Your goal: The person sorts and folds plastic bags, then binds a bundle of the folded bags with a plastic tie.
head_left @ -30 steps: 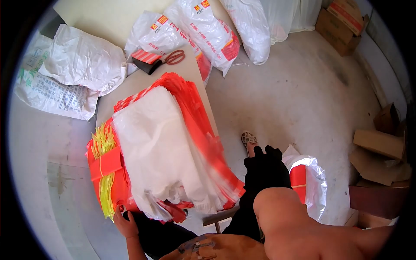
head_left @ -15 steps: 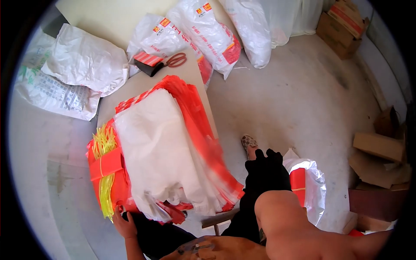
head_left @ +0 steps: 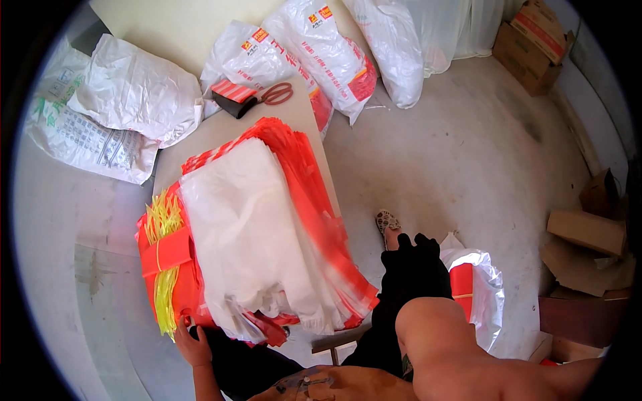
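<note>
My left hand is at the near left corner of the table, its fingertips against the edge of a red folded stack. Its fingers look apart, with nothing visible in them. Over that stack lies a bundle of yellow ties, under a red band. Beside it is a thick pile of white plastic bags with red bags beneath. My bent right arm reaches down by my black trouser leg; the right hand itself is hidden.
Scissors and a striped red-and-black pouch lie at the table's far end. Stuffed white sacks stand around it. On the floor at right are an open white sack with red contents and cardboard boxes.
The whole view has shifted slightly. The left hand keeps its place at the table corner, and the right arm stays bent as before.
</note>
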Demonstrator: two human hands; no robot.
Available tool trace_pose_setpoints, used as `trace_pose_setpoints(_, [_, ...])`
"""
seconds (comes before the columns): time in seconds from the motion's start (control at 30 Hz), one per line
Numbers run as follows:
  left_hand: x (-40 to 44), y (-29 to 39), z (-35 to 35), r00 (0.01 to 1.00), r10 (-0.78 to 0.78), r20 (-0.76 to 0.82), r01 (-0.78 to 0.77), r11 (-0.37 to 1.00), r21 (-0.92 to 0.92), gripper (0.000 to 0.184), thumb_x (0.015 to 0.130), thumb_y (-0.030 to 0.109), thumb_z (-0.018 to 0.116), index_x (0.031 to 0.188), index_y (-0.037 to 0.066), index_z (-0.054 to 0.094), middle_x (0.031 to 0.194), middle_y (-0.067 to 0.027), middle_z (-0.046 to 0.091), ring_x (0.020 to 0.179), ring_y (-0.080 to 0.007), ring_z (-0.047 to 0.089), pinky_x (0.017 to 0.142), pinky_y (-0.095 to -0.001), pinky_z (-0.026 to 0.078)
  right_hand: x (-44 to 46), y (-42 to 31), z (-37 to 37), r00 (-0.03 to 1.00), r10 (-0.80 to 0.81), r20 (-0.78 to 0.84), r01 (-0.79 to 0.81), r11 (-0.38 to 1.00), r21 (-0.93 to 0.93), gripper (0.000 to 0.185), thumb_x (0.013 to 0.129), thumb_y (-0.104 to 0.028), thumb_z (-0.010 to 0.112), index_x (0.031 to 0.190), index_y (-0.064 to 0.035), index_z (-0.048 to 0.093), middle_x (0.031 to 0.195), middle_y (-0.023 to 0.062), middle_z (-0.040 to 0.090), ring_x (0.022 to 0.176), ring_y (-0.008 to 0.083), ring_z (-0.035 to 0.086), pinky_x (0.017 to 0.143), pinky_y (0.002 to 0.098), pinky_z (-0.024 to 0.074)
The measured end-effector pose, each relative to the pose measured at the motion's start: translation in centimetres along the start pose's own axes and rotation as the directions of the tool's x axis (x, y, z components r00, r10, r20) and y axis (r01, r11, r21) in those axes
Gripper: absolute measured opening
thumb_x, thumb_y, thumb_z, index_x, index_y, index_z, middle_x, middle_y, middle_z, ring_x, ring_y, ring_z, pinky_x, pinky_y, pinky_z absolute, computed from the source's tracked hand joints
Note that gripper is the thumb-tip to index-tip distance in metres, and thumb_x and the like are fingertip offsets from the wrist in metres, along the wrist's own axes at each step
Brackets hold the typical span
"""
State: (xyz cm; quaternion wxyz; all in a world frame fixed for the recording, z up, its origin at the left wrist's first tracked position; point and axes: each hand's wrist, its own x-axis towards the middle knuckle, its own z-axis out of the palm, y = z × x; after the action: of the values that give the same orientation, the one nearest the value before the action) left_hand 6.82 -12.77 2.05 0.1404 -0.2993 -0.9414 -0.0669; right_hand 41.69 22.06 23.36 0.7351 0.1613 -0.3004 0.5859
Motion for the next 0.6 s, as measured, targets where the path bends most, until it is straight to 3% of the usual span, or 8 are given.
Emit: trace_pose_setpoints(0.6, [-0.04, 0.15, -0.01, 1.000, 0.005, 0.000, -0.005, 1.000, 0.011, 0.056, 0.087, 0.017, 0.070, 0.140, 0.005, 0.055, 0.122, -0.0185, 0.065, 0.115, -0.0399, 0.059, 0.105, -0.0487, 0.045, -0.14, 0.66, -0.21, 1.000, 0.026, 0.001, -0.026, 0.999, 0.023, 0.020, 0.092, -0.014, 0.071, 0.105, -0.0164, 0.056, 0.087, 0.0000, 0.056, 0.069, 0.0140, 0.050, 0.065, 0.0340, 0.0431])
